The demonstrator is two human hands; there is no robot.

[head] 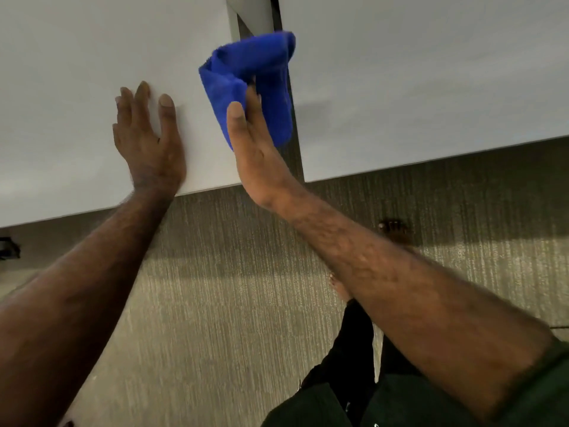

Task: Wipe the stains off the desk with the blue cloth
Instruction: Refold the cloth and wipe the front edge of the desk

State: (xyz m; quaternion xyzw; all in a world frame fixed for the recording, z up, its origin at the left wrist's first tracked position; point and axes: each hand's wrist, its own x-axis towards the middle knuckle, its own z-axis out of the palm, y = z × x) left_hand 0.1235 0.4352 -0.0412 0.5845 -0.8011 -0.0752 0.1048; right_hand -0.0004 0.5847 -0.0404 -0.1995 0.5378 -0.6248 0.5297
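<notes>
The blue cloth is bunched and lifted over the gap between two white desk tops. My right hand holds it from below, thumb up, fingers hidden inside the folds. My left hand lies flat, palm down and fingers spread, on the left desk near its front edge, about a hand's width left of the cloth. The right desk begins just right of the cloth. I see no distinct stains on either surface.
A narrow dark gap separates the desks, with a grey post at its far end. Grey-striped carpet lies below the desk edges. My bare foot stands under the right desk. A dark object sits at the far left.
</notes>
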